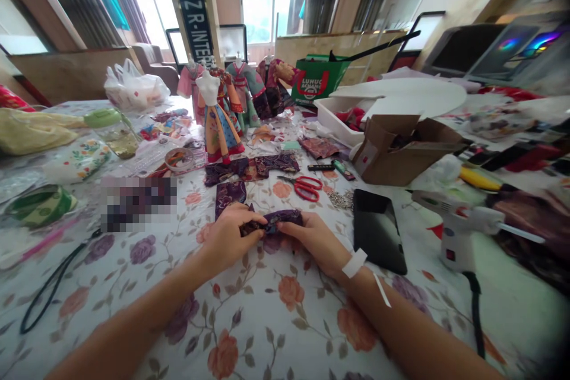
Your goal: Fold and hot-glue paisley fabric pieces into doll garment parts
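Note:
A strip of dark patterned fabric (287, 214) lies between my two hands above the floral tablecloth (253, 320). My left hand (234, 230) pinches its left end between thumb and fingers. My right hand (314, 236) grips the other end, with the thumb in front; a white strip of tape (355, 263) is on that wrist. Just beyond my left hand is a dark purple fabric piece (230, 195), partly covered by the fingers. Farther back lie more dark patterned pieces (276, 164), and red-handled scissors (307, 187) rest to their right.
A black tablet (378, 228) and a glue gun (454, 231) are on the right, below a cardboard box (392, 157). Dressed mannequins (216, 113) stand at the back. A green tape roll (42, 205) and a black cord loop (48, 291) lie left.

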`<state>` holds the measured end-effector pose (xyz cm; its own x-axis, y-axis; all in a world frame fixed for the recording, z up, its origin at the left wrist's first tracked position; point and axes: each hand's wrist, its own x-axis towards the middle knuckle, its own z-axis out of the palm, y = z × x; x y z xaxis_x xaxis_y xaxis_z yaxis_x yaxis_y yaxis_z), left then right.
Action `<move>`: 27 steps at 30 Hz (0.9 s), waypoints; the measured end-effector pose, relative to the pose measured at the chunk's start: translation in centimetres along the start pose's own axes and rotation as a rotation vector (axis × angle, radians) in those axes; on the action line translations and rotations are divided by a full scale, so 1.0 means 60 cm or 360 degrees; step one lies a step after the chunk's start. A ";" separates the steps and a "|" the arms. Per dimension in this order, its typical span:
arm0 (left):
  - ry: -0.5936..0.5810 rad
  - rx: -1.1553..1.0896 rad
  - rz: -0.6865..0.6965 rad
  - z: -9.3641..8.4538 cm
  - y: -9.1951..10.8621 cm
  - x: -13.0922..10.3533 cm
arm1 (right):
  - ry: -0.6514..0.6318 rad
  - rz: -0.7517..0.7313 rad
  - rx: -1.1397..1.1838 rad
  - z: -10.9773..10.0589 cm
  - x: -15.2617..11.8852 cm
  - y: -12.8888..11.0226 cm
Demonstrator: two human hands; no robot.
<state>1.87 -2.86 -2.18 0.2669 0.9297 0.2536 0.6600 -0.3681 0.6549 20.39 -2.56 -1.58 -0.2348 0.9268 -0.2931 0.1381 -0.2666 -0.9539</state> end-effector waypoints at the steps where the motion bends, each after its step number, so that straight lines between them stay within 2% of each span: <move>1: 0.0052 -0.0006 0.0011 0.003 -0.002 -0.001 | -0.0011 0.0000 0.0003 0.000 0.001 0.000; 3: 0.0110 -0.0043 0.0014 0.007 -0.004 -0.005 | -0.0024 -0.0016 -0.0021 0.000 0.002 0.001; 8: 0.0112 -0.0159 0.0000 0.011 -0.003 -0.014 | 0.0003 -0.0115 -0.0147 0.001 0.008 0.007; 11: 0.0133 -0.0176 -0.0010 0.014 -0.003 -0.015 | 0.0039 -0.0077 -0.0198 0.001 0.010 0.008; 16: 0.0043 -0.0319 -0.0148 0.015 -0.010 -0.014 | 0.0088 0.0022 -0.0183 0.003 0.011 0.011; 20: 0.0007 -0.0394 -0.0193 0.012 -0.014 -0.013 | 0.0100 -0.0036 -0.0106 0.001 0.017 0.012; 22: 0.0008 -0.0410 -0.0195 0.012 -0.014 -0.013 | 0.0093 -0.0108 -0.0194 -0.005 0.014 0.006; 24: 0.0012 -0.0409 -0.0202 0.012 -0.015 -0.013 | 0.0193 -0.0254 -0.0386 -0.016 0.003 -0.002; 25: 0.0011 -0.0402 -0.0200 0.011 -0.016 -0.014 | 0.0316 -0.0357 -0.0487 -0.023 -0.007 -0.004; 27: 0.0006 -0.0384 -0.0189 0.011 -0.017 -0.014 | 0.0728 -0.0533 -0.0603 -0.043 -0.034 0.000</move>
<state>1.43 -3.30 -3.52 0.1947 0.9665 0.1670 0.5000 -0.2443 0.8308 23.35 -3.76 -0.84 0.0951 0.9840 0.1509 0.4760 0.0882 -0.8750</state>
